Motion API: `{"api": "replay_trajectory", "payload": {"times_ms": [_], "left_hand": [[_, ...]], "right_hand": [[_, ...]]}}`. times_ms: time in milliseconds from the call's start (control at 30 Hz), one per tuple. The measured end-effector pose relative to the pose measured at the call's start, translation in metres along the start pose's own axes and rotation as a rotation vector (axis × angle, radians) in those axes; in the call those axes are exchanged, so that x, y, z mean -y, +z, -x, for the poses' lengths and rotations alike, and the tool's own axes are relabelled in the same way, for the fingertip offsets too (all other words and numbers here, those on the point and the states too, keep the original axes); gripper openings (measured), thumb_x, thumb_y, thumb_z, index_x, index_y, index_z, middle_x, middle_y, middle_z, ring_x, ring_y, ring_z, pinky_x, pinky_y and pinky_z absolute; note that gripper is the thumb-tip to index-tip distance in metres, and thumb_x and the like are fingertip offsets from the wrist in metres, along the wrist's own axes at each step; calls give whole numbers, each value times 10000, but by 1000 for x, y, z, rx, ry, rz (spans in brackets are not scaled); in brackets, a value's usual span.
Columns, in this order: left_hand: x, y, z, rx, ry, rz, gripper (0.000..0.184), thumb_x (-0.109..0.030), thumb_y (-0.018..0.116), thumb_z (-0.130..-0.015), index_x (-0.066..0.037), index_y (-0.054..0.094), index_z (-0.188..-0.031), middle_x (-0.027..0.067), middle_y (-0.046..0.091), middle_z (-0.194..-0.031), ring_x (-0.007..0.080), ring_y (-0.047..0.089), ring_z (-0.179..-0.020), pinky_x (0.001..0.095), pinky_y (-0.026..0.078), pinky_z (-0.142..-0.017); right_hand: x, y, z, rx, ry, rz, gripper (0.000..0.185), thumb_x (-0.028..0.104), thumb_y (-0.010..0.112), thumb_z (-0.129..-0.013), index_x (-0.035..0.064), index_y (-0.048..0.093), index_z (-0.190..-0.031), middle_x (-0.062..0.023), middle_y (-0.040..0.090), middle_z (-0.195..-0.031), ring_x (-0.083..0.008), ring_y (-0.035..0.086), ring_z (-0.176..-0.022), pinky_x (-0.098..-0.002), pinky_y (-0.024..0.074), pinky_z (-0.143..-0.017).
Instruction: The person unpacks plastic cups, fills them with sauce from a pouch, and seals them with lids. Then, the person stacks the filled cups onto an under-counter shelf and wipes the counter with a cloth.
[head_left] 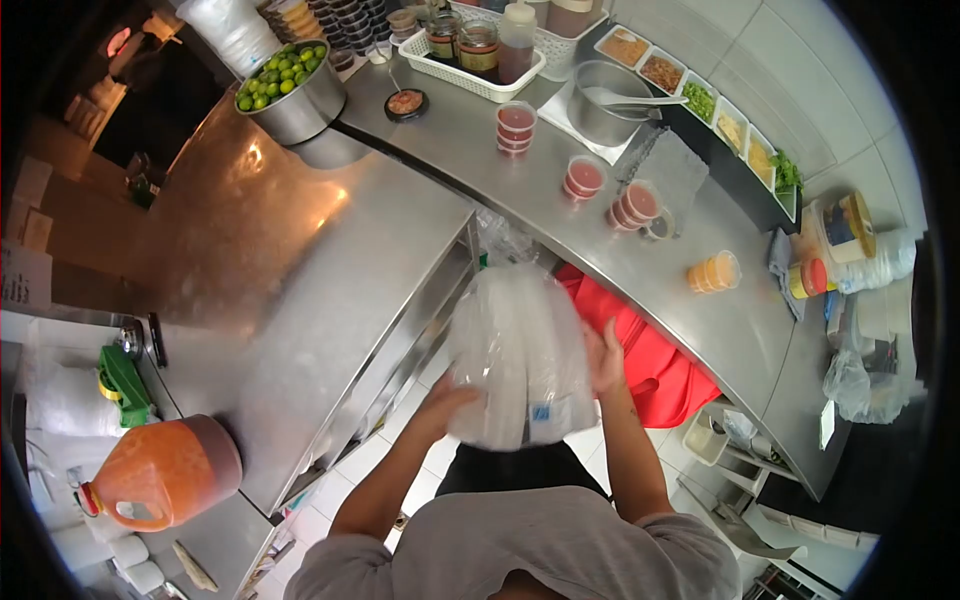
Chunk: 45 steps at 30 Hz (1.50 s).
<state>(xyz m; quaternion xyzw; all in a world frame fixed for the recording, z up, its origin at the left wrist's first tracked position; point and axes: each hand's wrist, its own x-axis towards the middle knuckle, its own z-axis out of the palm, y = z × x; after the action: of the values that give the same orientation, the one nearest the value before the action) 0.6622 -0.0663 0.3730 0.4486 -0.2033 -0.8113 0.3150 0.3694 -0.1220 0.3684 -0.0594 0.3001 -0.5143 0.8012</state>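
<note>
Between my two hands is a clear plastic bag (pixel 520 360) with stacks of translucent white lids or containers inside, held in front of my body. My left hand (pixel 603 360) presses on the bag's right side, its fingers pointing up along it. On the lower left side, my right hand (pixel 450 402) grips the bag's edge. A small blue and white label shows near the bag's bottom. Beneath and behind the bag, something red (pixel 645 360) hangs or lies beside the counter.
The steel counter (pixel 690 285) holds stacked cups of red sauce (pixel 633 206), orange cups (pixel 713 272), a pot (pixel 605 110) and trays of toppings (pixel 700 100). On the left are a pot of limes (pixel 290 100) and an orange jug (pixel 165 470).
</note>
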Motion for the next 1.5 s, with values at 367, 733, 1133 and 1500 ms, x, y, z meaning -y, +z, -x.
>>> {"api": "replay_trajectory", "payload": {"times_ms": [367,733,1133,1500], "left_hand": [[-94,-18,143,-328,552,53,633,-184,770,-607,3,550,-1170,84,613,-999,232,594,-946,307,495,-810],[-151,-42,84,-728,817,338,626,-439,535,-900,13,395,-1310,139,492,-1279,262,478,-1177,392,380,-1004],[-150,37,66,-1549,1284,-1032,302,-245,481,-938,26,539,-1058,119,541,-950,225,511,-873,310,382,-767],[-28,82,-284,-149,906,-1287,306,-154,663,-732,-25,616,-1006,237,573,-1023,369,565,-969,440,465,-819]], "right_hand": [[43,-30,-247,-708,-423,2078,473,387,480,-926,24,537,-1222,-170,583,-1172,-249,556,-1005,-394,436,-869],[86,-82,-208,-781,-398,1994,445,372,487,-922,19,558,-1183,-177,597,-1130,-253,567,-976,-396,441,-854],[45,-57,-189,-636,-466,2085,416,355,496,-917,14,581,-1141,-186,613,-1083,-257,579,-944,-398,448,-838],[50,-72,-165,-623,-270,2126,393,339,503,-913,9,601,-1102,-193,628,-1041,-261,590,-915,-399,453,-824]]}}
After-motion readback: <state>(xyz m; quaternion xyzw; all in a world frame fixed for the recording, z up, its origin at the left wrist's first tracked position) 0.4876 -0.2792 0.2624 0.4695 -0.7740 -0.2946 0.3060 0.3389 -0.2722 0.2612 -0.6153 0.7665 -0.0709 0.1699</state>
